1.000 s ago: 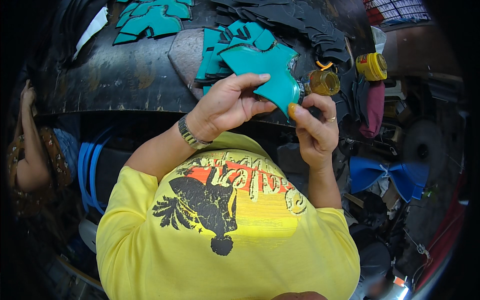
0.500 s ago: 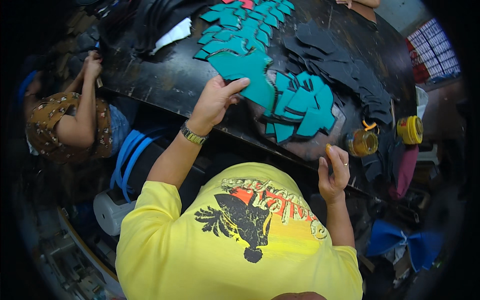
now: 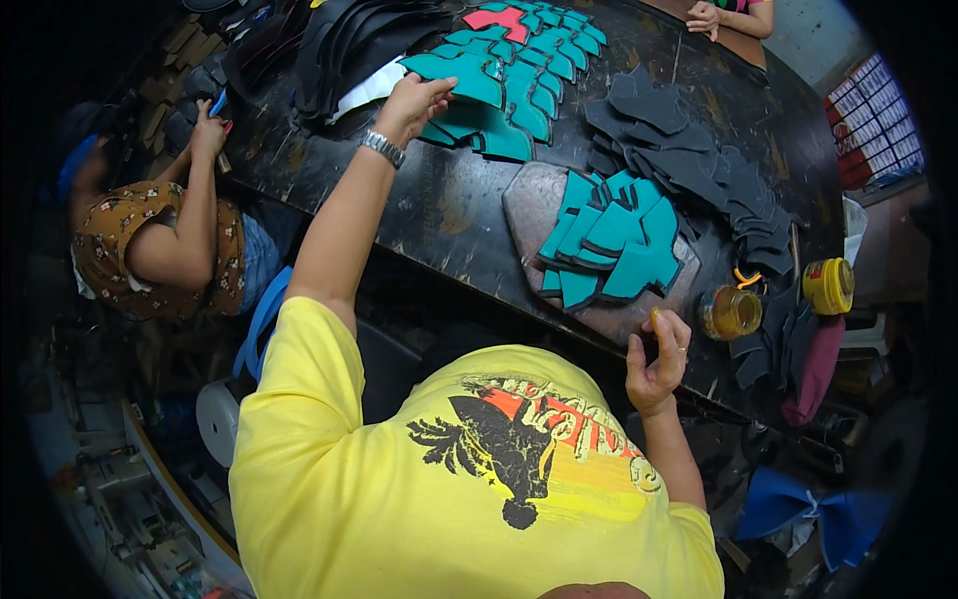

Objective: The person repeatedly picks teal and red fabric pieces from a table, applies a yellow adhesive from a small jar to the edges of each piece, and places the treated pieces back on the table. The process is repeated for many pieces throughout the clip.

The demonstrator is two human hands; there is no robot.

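Observation:
My left hand (image 3: 414,100) reaches far out over the black table (image 3: 439,210) and grips a teal cut piece (image 3: 464,72), holding it on a long row of overlapping teal pieces (image 3: 529,90). A metal watch is on that wrist. My right hand (image 3: 657,359) is raised at the table's near edge, fingers curled around a small yellow-tipped brush (image 3: 654,317). Just beyond it stands an open amber jar (image 3: 728,311). A fanned stack of teal pieces (image 3: 609,240) lies on a flat stone slab (image 3: 529,205) between my hands.
Dark grey cut pieces (image 3: 689,170) spread across the table's right half, and black ones (image 3: 349,40) lie at the far left. A yellow-lidded jar (image 3: 828,285) and maroon cloth (image 3: 813,359) sit at right. A seated person (image 3: 150,240) works at left; another person's hand (image 3: 714,15) is at top.
My left hand has carried the teal piece away from the jar and out to the far row of teal pieces. My right hand has drawn back from the piece and stays raised.

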